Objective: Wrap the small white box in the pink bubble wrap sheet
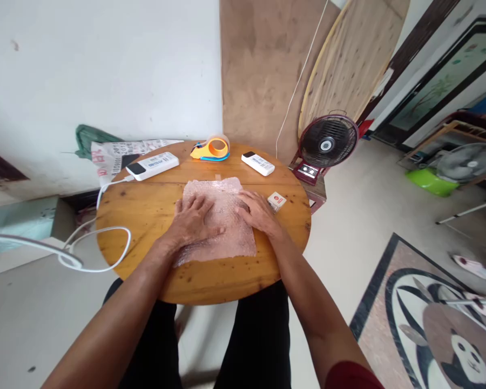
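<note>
A sheet of pinkish bubble wrap (227, 216) lies spread on the round wooden table (146, 216) in front of me. My left hand (192, 219) rests flat on its left part, fingers spread. On the right edge of the sheet, my right hand (257, 209) lies with its fingers stretched out over it. A small white box with a red mark (277, 201) sits just right of my right hand. Beyond the sheet stands an orange and blue tape dispenser (210, 149) with a roll of clear tape.
A white power bank (154, 165) with a white cable (117, 265) lies at the table's back left; a similar white device (258, 163) lies at the back right. A dark red fan (327, 143) stands right of the table. Behind is a wall (146, 65).
</note>
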`<state>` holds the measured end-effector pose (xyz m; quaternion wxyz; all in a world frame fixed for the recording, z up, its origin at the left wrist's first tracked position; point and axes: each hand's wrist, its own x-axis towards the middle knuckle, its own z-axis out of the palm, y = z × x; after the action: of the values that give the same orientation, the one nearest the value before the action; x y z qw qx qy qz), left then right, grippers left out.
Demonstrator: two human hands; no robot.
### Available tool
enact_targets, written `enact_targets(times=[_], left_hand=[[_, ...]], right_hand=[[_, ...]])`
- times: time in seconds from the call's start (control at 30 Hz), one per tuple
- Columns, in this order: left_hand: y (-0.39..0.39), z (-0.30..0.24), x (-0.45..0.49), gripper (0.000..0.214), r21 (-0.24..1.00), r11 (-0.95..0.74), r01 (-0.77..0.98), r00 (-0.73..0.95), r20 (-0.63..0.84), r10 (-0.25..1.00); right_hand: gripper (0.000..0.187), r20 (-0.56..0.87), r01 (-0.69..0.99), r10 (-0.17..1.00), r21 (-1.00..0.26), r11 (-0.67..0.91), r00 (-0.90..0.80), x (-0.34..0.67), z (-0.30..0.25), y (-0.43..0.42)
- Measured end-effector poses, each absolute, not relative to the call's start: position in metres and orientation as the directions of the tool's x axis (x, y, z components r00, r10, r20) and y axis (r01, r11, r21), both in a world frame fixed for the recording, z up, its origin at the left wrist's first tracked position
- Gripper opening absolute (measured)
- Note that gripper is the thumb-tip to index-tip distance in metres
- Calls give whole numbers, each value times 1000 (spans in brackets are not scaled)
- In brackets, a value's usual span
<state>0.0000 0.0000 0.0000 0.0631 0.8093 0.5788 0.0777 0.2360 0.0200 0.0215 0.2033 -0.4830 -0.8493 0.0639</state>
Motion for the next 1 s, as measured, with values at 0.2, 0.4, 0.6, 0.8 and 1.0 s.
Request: enact_targets(times=[0.2, 0.4, 0.6, 0.8, 1.0], left_hand=[[0, -1, 0, 89, 189, -326, 927, 320, 59, 946], [-1, -2, 0, 93, 195, -324, 926, 318, 65, 946], [0, -3, 0, 90, 201, -340, 919, 329, 88, 940], [-1, 0, 1, 87, 231, -339, 912, 327, 88, 941], [-3, 2, 1, 82, 237, -347, 907, 334, 96, 938]], right_hand=[[40, 364, 798, 846, -325, 508, -390, 234, 25, 19], [39, 425, 846, 857, -304, 438, -292, 236, 41, 14], [56, 343, 936, 921, -224, 272, -185, 270, 60, 7], [50, 144, 995, 988, -93, -36, 50, 303, 51, 0], [37, 150, 874, 984, -486, -7, 92, 306, 58, -1]])
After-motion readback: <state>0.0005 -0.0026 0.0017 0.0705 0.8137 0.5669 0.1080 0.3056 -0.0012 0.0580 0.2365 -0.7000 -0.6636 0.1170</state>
